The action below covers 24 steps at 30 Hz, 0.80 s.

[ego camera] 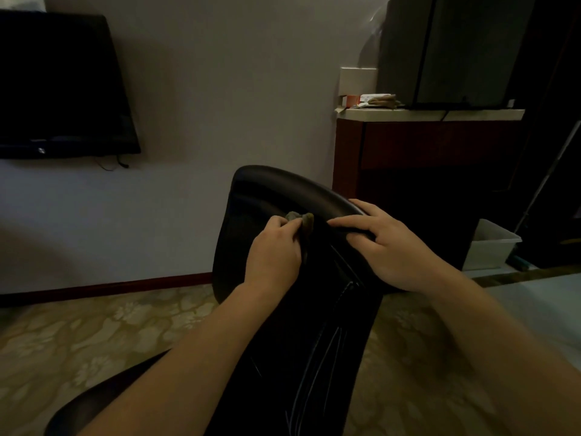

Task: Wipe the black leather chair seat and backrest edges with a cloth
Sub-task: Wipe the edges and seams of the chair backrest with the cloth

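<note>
Head view: we look at a black chair (251, 215) on flowery beige carpet (94, 335), before a plain pale wall (220, 89). Left of the chair hangs a flat dark television (56, 86); right of it stands a reddish wooden cabinet (408, 143). Our left hand (273, 250) pinches a crumpled greyish cloth (301, 219) against the chair's smooth curved backrest; our right hand (390, 247) clasps its glossy top rim.

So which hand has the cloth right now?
The left hand: it pinches the greenish cloth against the backrest; the right hand only holds the backrest's top edge.
</note>
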Each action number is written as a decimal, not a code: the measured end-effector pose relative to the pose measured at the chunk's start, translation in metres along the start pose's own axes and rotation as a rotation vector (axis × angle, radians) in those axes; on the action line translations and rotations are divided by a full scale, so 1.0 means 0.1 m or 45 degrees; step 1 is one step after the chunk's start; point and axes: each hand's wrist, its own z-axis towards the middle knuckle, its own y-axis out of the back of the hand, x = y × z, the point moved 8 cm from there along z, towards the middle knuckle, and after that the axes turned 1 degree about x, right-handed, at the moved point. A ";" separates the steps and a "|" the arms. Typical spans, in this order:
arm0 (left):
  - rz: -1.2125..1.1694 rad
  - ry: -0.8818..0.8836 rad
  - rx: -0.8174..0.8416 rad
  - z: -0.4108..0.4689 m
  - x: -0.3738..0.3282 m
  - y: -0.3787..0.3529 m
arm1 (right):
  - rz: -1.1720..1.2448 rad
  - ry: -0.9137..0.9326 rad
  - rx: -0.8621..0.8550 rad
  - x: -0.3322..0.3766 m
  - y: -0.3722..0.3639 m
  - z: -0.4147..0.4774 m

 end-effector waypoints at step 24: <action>-0.166 -0.151 0.055 -0.33 -0.14 0.02 | -0.034 0.003 -0.029 0.02 -0.01 -0.05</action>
